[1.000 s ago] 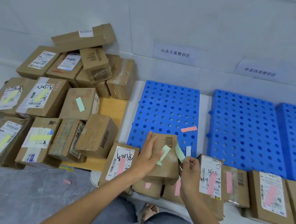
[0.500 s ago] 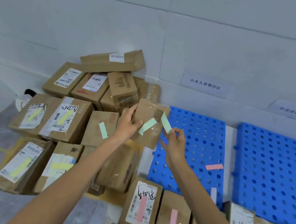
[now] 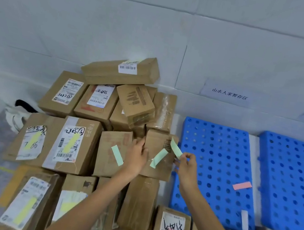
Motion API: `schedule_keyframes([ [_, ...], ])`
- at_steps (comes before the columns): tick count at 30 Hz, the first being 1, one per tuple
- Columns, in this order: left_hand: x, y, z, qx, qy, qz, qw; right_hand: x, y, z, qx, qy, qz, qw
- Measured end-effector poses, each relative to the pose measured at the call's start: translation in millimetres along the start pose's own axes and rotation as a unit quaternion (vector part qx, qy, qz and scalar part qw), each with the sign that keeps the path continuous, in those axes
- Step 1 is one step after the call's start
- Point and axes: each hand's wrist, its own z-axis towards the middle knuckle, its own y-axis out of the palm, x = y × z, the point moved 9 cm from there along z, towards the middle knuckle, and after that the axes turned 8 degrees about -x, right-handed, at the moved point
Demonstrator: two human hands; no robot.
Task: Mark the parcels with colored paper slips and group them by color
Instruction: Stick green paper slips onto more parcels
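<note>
Sitting left of the grip, brown cardboard parcels with yellow paper slips crowd against a brown box wearing a pale green slip. The left hand grasps the left edge of a small brown cardboard parcel carrying a green strip. Just right of it, the right hand pinches a loose pale green paper slip over the parcel's barcode corner, with a blue perforated plastic pallet and pink slip beyond.

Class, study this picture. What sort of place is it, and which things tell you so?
Probably a parcel sorting or holding area: piled, labelled cardboard parcels, blue plastic pallets, and paper signs on the wall.
</note>
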Motion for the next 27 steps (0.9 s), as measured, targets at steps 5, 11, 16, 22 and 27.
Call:
schedule_keyframes([
  [5, -17, 1, 2, -0.017, -0.039, -0.035, 0.998, 11, 17, 6, -0.010, 0.039, 0.083, 0.996],
  [11, -27, -33, 1, 0.064, -0.035, -0.092, 0.993, -10, 17, 7, 0.000, 0.013, 0.066, 0.998],
  [16, -15, -126, 28, 0.243, -0.006, -0.251, 0.937, -116, 51, 33, -0.035, -0.122, 0.070, 0.989],
  [22, -8, -107, 89, 0.097, -0.055, -0.305, 0.946, -123, 119, 90, -0.064, -0.084, -0.006, 0.994],
  [27, -2, -107, 43, 0.117, -0.034, -0.367, 0.922, -129, 102, 38, -0.093, -0.102, 0.066, 0.988],
])
